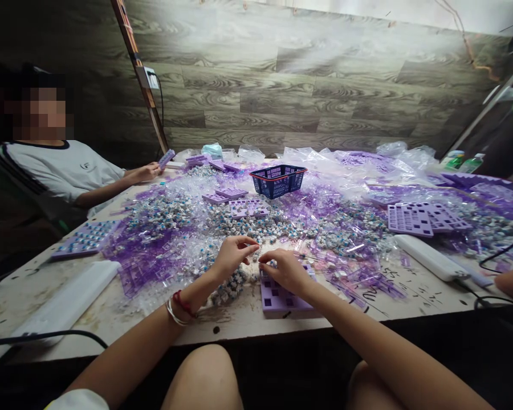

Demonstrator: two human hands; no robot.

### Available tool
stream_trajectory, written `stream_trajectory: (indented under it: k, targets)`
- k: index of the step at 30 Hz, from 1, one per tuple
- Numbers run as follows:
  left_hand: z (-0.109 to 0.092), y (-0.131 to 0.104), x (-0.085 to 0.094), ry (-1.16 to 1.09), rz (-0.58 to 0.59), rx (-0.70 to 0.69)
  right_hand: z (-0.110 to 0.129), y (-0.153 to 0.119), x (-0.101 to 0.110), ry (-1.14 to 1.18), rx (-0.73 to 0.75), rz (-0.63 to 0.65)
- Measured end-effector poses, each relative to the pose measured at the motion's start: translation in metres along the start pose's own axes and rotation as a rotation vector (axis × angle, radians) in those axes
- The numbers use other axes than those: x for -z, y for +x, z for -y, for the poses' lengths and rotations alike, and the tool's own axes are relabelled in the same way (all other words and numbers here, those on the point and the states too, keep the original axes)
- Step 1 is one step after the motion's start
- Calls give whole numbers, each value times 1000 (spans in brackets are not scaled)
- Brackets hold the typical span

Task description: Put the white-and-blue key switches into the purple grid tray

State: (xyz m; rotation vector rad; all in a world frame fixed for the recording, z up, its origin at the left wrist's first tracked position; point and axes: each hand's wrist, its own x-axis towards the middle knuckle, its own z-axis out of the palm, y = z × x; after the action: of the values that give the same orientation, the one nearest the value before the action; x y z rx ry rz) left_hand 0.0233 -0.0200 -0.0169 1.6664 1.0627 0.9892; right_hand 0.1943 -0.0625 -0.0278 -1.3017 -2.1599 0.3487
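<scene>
My left hand (234, 257) hovers over the table's middle with thumb and forefinger brought together. What they pinch, if anything, is too small to make out. Just to its right, my right hand (284, 269) has its fingers curled at the far left corner of a purple tray with square holes (277, 299). Its fingertips point at the left hand's, and whatever they grip is hidden. The tray lies flat near the front edge, partly covered by the right hand. Beside it, below my left hand, is a heap of small grey-white pieces with blue parts (231, 287).
Clear purple plastic pieces (149, 265) and more small parts are spread widely. A dark blue basket (279, 181) stands beyond. White bar-shaped fixtures with cables lie left (70, 302) and right (430, 257). A co-worker (81, 171) sits at left, holding a purple tray (166, 158).
</scene>
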Motion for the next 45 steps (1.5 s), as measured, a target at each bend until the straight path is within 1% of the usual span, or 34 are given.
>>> stream_trajectory:
  k: [3, 6, 9, 12, 14, 18, 23, 27, 31, 35, 40, 45]
  targets:
    - [-3, -1, -1, -150, -3, 97, -1, 4, 4, 50, 17, -44]
    - [-3, -1, -2, -211, 0, 127, -5, 3, 17, 81, 42, -92]
    - [1, 1, -2, -199, 33, 96, -7, -5, 32, 142, 63, -35]
    - [6, 2, -3, -142, 64, 40, -4, -17, 38, 108, 65, 38]
    - [9, 3, -4, -150, 66, 37, -1, -25, 37, 41, 77, 37]
    - [14, 5, -6, -208, 71, 75, -1, -36, 32, -52, 135, 18]
    - [14, 5, -7, -217, 95, 60, -10, -42, 32, -6, 220, 62]
    - [12, 3, -10, -215, 121, 55, -13, -43, 28, 20, 263, 62]
    - [13, 2, -11, -203, 132, 51, -12, -43, 26, 1, 265, 26]
    - [15, 3, -10, -192, 135, 42, -13, -43, 25, -41, 231, -22]
    - [15, 3, -10, -187, 146, 39, -13, -42, 26, -21, 206, 2]
    - [14, 2, -10, -214, 158, 48, -7, -41, 27, -94, 202, 11]
